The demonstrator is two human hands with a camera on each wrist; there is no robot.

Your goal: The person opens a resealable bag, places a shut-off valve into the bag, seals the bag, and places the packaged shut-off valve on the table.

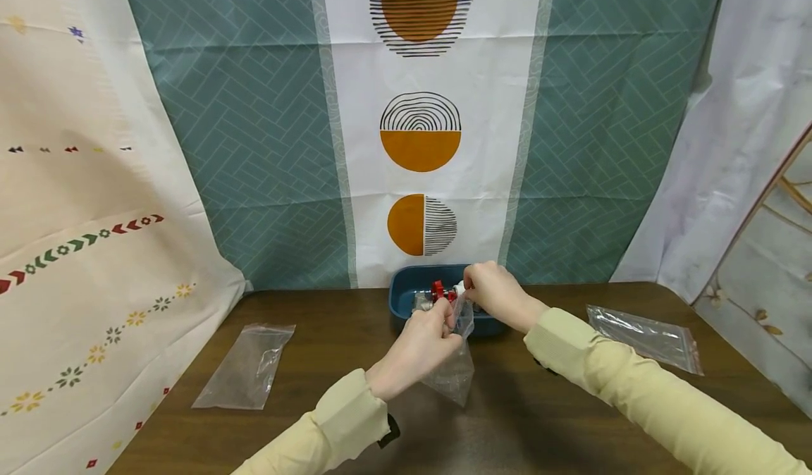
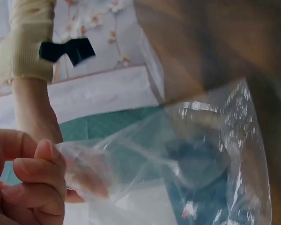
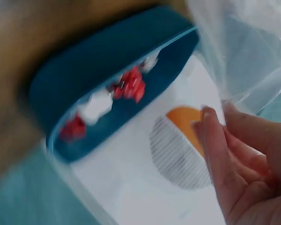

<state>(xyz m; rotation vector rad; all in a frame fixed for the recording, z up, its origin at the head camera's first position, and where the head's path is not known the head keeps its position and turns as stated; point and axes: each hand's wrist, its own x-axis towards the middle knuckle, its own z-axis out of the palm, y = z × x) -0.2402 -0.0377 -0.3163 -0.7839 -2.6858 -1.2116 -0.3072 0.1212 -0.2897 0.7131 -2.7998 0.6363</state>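
A clear plastic bag [image 1: 452,380] hangs between the two hands, in front of a dark blue bin [image 1: 401,314]. My left hand [image 1: 421,348] pinches the bag's upper edge with curled fingers. On the other side of its top, my right hand [image 1: 497,293] pinches the bag between thumb and fingertips, over the bin's right part. In the left wrist view the bag [image 2: 192,159] spreads wide from the left hand [image 2: 30,178]. The right wrist view shows red pieces [image 3: 131,84] and a white piece [image 3: 96,107] inside the bin; blur hides their kind.
A flat clear bag [image 1: 244,369] lies at the left of the brown table [image 1: 330,418]. Another flat clear bag [image 1: 647,337] lies at the right. Behind the bin hangs a patterned curtain [image 1: 431,179], right at the table's back edge.
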